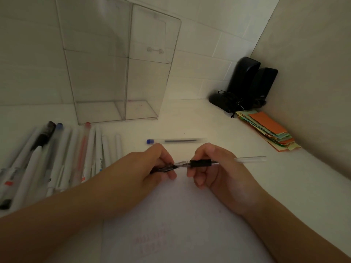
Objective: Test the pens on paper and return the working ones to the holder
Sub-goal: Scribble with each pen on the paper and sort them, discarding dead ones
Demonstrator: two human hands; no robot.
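Left hand [152, 166] fingers grip the black cap [164, 168], right hand [212, 168] fingers grip the pen [200, 164], both above the paper [190, 215].

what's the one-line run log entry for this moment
left hand: holds black cap | right hand: holds clear black-grip pen | clear acrylic holder: no pens visible

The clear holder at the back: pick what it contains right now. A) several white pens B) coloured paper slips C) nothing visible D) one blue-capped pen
C: both compartments of the clear holder show no pens inside, while the white pens lie flat on the desk to its left and the blue-capped pen lies in front of it.
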